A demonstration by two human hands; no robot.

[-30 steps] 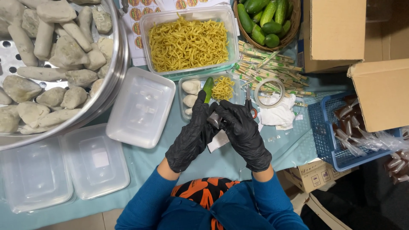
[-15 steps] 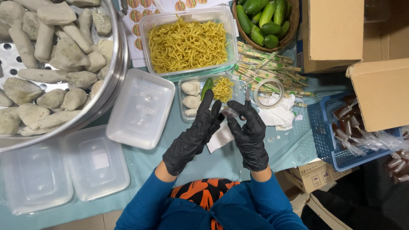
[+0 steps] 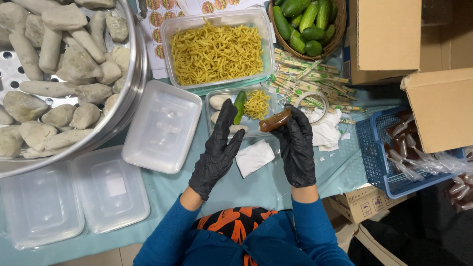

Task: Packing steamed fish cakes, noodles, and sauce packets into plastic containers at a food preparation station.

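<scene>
Pulled the two hands apart since half a second ago. Back then, kept both black gloves close together around a small packet in the middle of the frame. Now held the brown sauce packet [image 3: 275, 120] in the right hand [image 3: 298, 148] alone, pinched at the fingertips, just above the middle of the frame. Held it at the right edge of the small clear tray [image 3: 208, 114], close over its rim.

Opened the left hand [image 3: 217, 148] wide, with fingers spread and nothing in it. Reached its fingertips over the small clear tray, next to the cucumber piece [image 3: 240, 106]. Could not tell whether they touched the food. Meant only this: one hand free, one hand with the packet.

Counted, in the small clear tray, one cucumber piece, one little heap of yellow noodles [image 3: 257, 103] and two white lumps in plain sight, with maybe more hidden under the glove.

Counted three empty clear trays at the left: one [image 3: 162, 125] in the middle, two [image 3: 111, 187] [image 3: 39, 204] at the lower left. Saw one big noodle tub [image 3: 167, 29] at the top, one round basket [image 3: 341, 37] of green cucumbers at the upper right, one tape ring [image 3: 322, 98], one white napkin [image 3: 254, 157], one blue basket [image 3: 369, 148] at the right and one steel pan [image 3: 133, 74] of grey lumps at the upper left. Gave up counting the lumps and the stick packs [image 3: 315, 79]: too many.
</scene>
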